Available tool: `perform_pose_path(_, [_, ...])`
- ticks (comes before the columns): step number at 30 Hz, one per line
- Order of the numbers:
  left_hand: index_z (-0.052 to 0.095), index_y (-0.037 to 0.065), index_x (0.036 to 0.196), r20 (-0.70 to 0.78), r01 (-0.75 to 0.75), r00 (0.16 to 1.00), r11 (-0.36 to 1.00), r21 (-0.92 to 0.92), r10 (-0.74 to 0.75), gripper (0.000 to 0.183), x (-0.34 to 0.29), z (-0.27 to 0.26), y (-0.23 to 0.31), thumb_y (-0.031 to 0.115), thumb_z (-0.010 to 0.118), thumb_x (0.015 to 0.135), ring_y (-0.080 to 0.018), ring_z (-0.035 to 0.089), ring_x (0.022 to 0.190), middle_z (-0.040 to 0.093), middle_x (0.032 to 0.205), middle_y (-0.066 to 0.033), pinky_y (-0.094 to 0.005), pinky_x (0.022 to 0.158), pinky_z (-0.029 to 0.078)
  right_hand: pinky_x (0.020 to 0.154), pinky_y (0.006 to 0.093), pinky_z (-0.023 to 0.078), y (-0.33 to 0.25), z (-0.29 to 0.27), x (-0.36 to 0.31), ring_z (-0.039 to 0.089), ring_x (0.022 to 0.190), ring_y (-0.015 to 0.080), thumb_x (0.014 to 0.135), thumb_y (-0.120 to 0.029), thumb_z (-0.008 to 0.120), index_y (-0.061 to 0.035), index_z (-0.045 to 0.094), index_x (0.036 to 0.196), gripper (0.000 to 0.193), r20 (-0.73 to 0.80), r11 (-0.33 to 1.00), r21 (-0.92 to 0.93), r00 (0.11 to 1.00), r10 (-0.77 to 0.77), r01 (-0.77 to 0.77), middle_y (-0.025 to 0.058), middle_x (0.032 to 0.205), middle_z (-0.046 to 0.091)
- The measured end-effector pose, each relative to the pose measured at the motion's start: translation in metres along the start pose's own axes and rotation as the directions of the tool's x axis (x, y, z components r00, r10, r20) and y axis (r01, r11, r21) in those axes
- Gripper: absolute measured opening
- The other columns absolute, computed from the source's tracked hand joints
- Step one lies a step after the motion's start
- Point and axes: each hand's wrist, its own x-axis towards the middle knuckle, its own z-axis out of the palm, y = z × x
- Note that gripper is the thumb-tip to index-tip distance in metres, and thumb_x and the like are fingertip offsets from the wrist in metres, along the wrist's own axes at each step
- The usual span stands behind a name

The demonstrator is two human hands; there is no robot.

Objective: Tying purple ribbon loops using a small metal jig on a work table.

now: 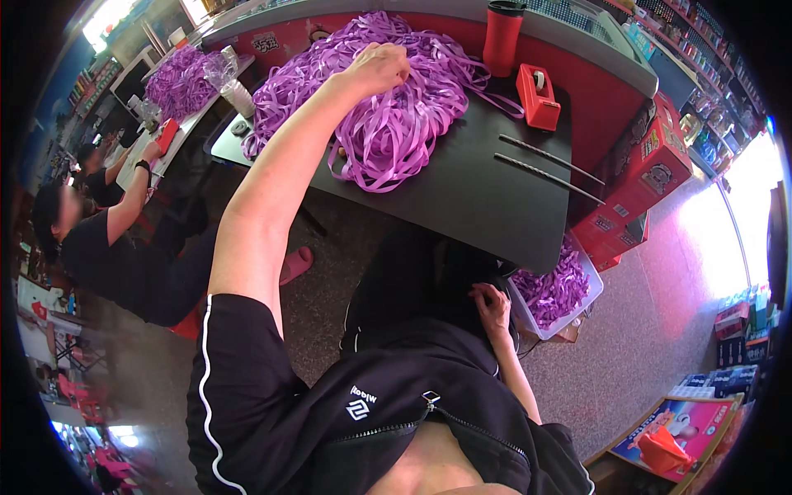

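Note:
A big tangled heap of purple ribbon (396, 136) covers the far left part of the black table (495, 210). My left hand (379, 68) reaches over the top of this heap, its fingers bent and closed on some of the ribbon. The fingertips are partly hidden. Lower down, beside my lap, my right hand (492, 309) hangs loosely with nothing visible in it, its fingers a little apart. Next to it a clear plastic bin (596, 285) on the floor holds more purple ribbon (553, 289), in cut or folded pieces.
Two thin metal rods (551, 175) lie at the table's right side, near a red tape dispenser (538, 99) and a red tumbler (502, 41). Red cartons (652, 161) stand right of the table. At left, a co-worker (115, 239) sits by another purple pile (181, 82).

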Motion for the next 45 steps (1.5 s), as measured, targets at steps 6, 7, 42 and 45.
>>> perform_pose_path(6, [0.067,0.003,0.088,-0.145,0.030,0.986,0.952,-0.303,-0.078,0.013,-0.015,-0.049,-0.002,0.013,0.064,0.080,-0.0234,0.064,0.092,0.067,0.097,-0.0092,-0.0343,0.086,0.048,0.078,0.0315,0.049,0.000,0.001,0.001,0.067,0.083,0.0201,0.086,-0.013,0.062,-0.0077,0.066,0.101,0.016,0.025,0.999,0.036,0.999,0.028,-0.029,0.0032,0.084,0.071])
perform_pose_path(7, [0.067,0.003,0.088,-0.149,0.026,0.986,0.949,-0.314,-0.076,0.013,-0.021,-0.061,0.005,0.013,0.064,0.080,-0.0234,0.064,0.092,0.067,0.097,-0.0092,-0.0343,0.086,0.048,0.079,0.0297,0.050,0.000,-0.002,0.001,0.068,0.087,0.0179,0.087,-0.012,0.061,-0.0053,0.066,0.102,0.017,0.053,0.996,0.050,0.996,0.071,-0.074,0.0055,0.083,0.072])
perform_pose_path(42, [0.064,0.002,0.087,0.166,0.168,0.985,0.054,-0.984,-0.036,0.007,-0.117,-0.065,0.288,0.005,0.069,0.084,-0.0063,0.056,0.078,0.061,0.079,0.0020,-0.0221,0.074,0.045,0.056,0.0156,0.040,-0.189,-0.159,0.001,0.053,0.065,0.0017,0.088,-0.013,0.068,0.0015,0.065,0.100,0.019,0.143,0.696,0.675,0.969,0.202,-0.245,-0.0007,0.078,0.063])
perform_pose_path(45, [0.061,0.004,0.084,0.203,0.202,0.979,0.030,-0.979,0.033,0.011,-0.116,-0.047,0.298,0.004,0.071,0.081,-0.0074,0.056,0.083,0.061,0.083,0.0010,-0.0233,0.079,0.045,0.053,0.0154,0.037,-0.181,-0.165,-0.005,0.048,0.062,0.0007,0.090,-0.015,0.066,0.0008,0.065,0.099,0.018,0.140,0.667,0.695,0.961,0.240,-0.268,-0.0025,0.074,0.059])
